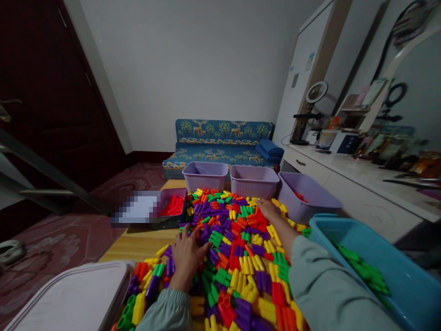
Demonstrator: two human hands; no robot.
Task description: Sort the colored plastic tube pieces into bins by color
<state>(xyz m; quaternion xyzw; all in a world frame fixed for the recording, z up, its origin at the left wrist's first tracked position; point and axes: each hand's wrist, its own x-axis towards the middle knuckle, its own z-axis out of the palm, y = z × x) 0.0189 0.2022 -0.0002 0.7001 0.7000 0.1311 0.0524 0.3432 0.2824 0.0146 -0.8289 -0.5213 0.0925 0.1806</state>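
Note:
A large heap of plastic bullet-shaped building pieces (246, 264) in red, orange, yellow, green and purple covers the wooden table. My left hand (188, 253) rests low over the near-left part of the heap, thumb apart from the fingers, beside a green piece (216, 238) and purple ones. Farther off, my right hand (268, 210) reaches across to the back right of the heap. Its fingers stretch over red pieces (261, 224) and near yellow ones; their undersides are hidden. I see nothing held in either hand.
Three purple bins (255, 181) stand along the table's far side, the right one with red pieces. A blue bin (386, 257) at right holds green pieces. A dark box (168, 224) at left holds red pieces. A white lid (74, 299) lies near left.

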